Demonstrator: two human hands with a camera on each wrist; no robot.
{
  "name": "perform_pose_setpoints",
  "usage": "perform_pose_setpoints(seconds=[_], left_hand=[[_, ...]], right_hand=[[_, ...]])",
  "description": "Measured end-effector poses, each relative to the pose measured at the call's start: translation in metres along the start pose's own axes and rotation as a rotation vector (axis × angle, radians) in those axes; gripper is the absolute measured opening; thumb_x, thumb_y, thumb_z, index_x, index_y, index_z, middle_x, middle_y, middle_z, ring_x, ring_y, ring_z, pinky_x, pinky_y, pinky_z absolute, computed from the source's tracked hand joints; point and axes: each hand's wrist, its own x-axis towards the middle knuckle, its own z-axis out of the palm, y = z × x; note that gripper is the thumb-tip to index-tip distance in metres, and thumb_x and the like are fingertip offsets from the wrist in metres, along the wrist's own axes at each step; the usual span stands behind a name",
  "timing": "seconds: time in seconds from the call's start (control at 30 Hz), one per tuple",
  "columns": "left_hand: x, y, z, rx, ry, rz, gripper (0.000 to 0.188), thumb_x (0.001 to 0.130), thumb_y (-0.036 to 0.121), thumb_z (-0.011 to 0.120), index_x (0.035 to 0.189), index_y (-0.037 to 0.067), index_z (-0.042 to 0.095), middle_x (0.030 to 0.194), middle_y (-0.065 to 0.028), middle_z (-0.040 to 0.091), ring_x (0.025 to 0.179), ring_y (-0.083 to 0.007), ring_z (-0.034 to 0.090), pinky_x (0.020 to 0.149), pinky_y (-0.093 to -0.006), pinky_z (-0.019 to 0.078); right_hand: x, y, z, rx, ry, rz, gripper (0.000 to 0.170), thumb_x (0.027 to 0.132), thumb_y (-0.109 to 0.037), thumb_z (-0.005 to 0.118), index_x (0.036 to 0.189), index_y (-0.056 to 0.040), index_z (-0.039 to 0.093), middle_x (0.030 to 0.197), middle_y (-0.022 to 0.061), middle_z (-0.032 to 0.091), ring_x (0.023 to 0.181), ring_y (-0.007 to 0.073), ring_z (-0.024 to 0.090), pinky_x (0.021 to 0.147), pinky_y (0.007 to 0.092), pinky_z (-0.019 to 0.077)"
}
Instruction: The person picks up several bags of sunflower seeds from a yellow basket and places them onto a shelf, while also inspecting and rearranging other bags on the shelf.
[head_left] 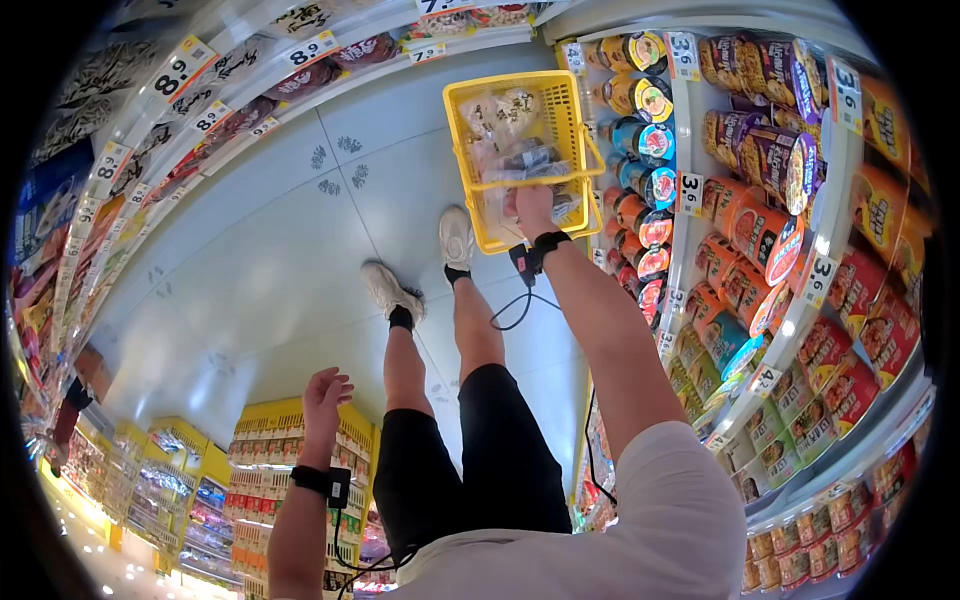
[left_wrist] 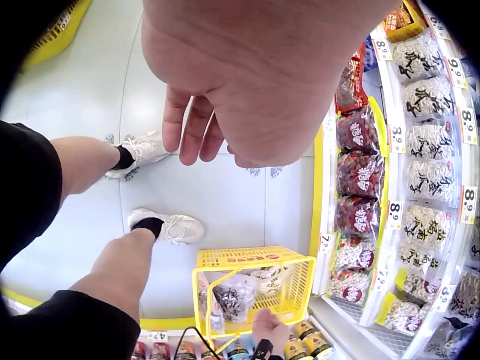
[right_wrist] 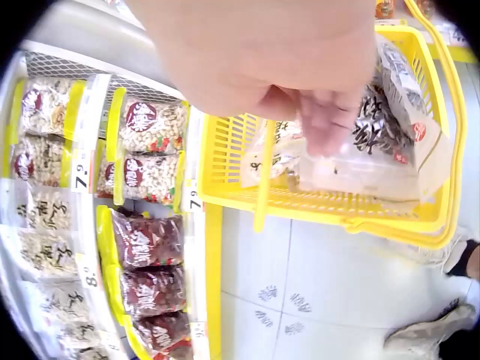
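Note:
In the head view my right hand (head_left: 532, 207) is at the handle (head_left: 525, 183) of a yellow shopping basket (head_left: 461, 120), its fingers curled round the bar. The right wrist view shows the same hand (right_wrist: 300, 67) over the basket's open top, with one handle running up to it and a second handle (right_wrist: 456, 150) folded out at the side. Inside lie clear plastic packs (right_wrist: 375, 127) with black lettering; the hand covers part of them. My left hand (head_left: 325, 400) hangs away from the shelves, fingers loosely bent, nothing in them, as the left wrist view also shows.
Cup noodles (head_left: 740, 220) fill the shelves close on the right. Bagged snacks (left_wrist: 358, 176) line the left shelf behind price tags. Behind my legs stands a yellow display rack (head_left: 265, 465). My shoes (head_left: 392, 290) are on the pale tiled floor (head_left: 270, 290); another person's arm (head_left: 75, 405) shows far left.

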Motion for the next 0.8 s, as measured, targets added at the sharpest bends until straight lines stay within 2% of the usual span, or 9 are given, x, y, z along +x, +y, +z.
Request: perform_pose_setpoints(seconds=[0.1, 0.17, 0.2, 0.27, 0.4, 0.5, 0.6, 0.7, 0.8], left_hand=[[0.001, 0.010, 0.005, 0.012, -0.012, -0.015, 0.027, 0.103, 0.011, 0.056, 0.128, 0.002, 0.060, 0.112, -0.0100, 0.069, 0.096, -0.0192, 0.070, 0.081, -0.0315, 0.0564], [0.001, 0.018, 0.006, 0.028, -0.015, -0.035, 0.026, 0.103, 0.011, 0.055, 0.128, 0.002, 0.060, 0.112, -0.0099, 0.069, 0.096, -0.0194, 0.070, 0.081, -0.0316, 0.0563], [0.000, 0.019, 0.006, 0.033, -0.023, -0.030, 0.026, 0.103, 0.011, 0.055, 0.128, 0.002, 0.060, 0.111, -0.0099, 0.069, 0.096, -0.0195, 0.070, 0.081, -0.0316, 0.0563], [0.010, 0.022, 0.007, 0.042, -0.047, -0.012, 0.027, 0.103, 0.011, 0.055, 0.128, 0.002, 0.059, 0.111, -0.0098, 0.069, 0.097, -0.0196, 0.070, 0.081, -0.0316, 0.0562], [0.018, 0.040, 0.015, 0.053, -0.053, 0.001, 0.027, 0.103, 0.012, 0.056, 0.128, 0.002, 0.059, 0.111, -0.0101, 0.069, 0.097, -0.0196, 0.070, 0.082, -0.0318, 0.0564], [0.016, 0.053, 0.023, 0.069, -0.056, -0.008, 0.027, 0.103, 0.012, 0.056, 0.128, 0.001, 0.059, 0.112, -0.0105, 0.069, 0.097, -0.0197, 0.070, 0.082, -0.0319, 0.0566], [0.016, 0.054, 0.025, 0.080, -0.061, -0.019, 0.027, 0.103, 0.012, 0.055, 0.128, 0.001, 0.059, 0.113, -0.0109, 0.069, 0.098, -0.0197, 0.070, 0.082, -0.0320, 0.0566], [0.017, 0.047, 0.025, 0.079, -0.064, -0.028, 0.027, 0.104, 0.011, 0.055, 0.129, 0.001, 0.059, 0.113, -0.0111, 0.069, 0.097, -0.0197, 0.070, 0.083, -0.0321, 0.0565], [0.016, 0.045, 0.025, 0.082, -0.049, -0.025, 0.027, 0.104, 0.011, 0.055, 0.128, 0.001, 0.059, 0.113, -0.0111, 0.069, 0.096, -0.0198, 0.071, 0.083, -0.0322, 0.0565]], right_hand=[[-0.050, -0.067, 0.003, 0.064, 0.001, -0.591, 0.030, 0.099, -0.008, 0.045, 0.127, -0.0058, 0.056, 0.099, 0.0138, 0.071, 0.062, 0.0219, 0.067, 0.052, 0.0357, 0.0547], [-0.051, -0.080, 0.004, 0.081, -0.024, -0.801, 0.035, 0.096, -0.007, 0.050, 0.130, -0.0040, 0.057, 0.101, 0.0144, 0.073, 0.072, 0.0246, 0.069, 0.062, 0.0370, 0.0552], [-0.050, -0.081, 0.003, 0.093, -0.035, -0.768, 0.039, 0.093, -0.007, 0.053, 0.131, -0.0026, 0.059, 0.102, 0.0150, 0.075, 0.082, 0.0273, 0.072, 0.071, 0.0385, 0.0558], [-0.029, -0.064, 0.000, -0.040, -0.041, -0.595, 0.039, 0.090, -0.012, 0.061, 0.127, -0.0016, 0.063, 0.099, 0.0150, 0.075, 0.086, 0.0288, 0.074, 0.073, 0.0391, 0.0568], [0.045, 0.070, -0.013, -0.530, -0.032, -0.084, 0.037, 0.085, -0.034, 0.075, 0.102, -0.0007, 0.073, 0.090, 0.0167, 0.074, 0.070, 0.0283, 0.073, 0.059, 0.0402, 0.0584], [0.018, 0.104, -0.029, -0.778, 0.247, -0.073, 0.042, 0.086, -0.035, 0.075, 0.099, 0.0046, 0.072, 0.093, 0.0199, 0.075, 0.057, 0.0303, 0.071, 0.050, 0.0421, 0.0563], [-0.011, 0.074, -0.029, -0.386, 0.113, 0.237, 0.044, 0.085, -0.034, 0.076, 0.096, 0.0081, 0.070, 0.092, 0.0209, 0.074, 0.056, 0.0306, 0.071, 0.043, 0.0425, 0.0531], [-0.010, 0.072, -0.020, -0.292, 0.022, 0.200, 0.039, 0.087, -0.030, 0.073, 0.093, 0.0080, 0.068, 0.086, 0.0196, 0.072, 0.053, 0.0298, 0.070, 0.041, 0.0397, 0.0509], [0.018, 0.119, 0.000, -0.038, 0.070, 0.255, 0.030, 0.090, -0.026, 0.068, 0.089, 0.0040, 0.066, 0.080, 0.0164, 0.070, 0.054, 0.0262, 0.069, 0.038, 0.0367, 0.0465]])
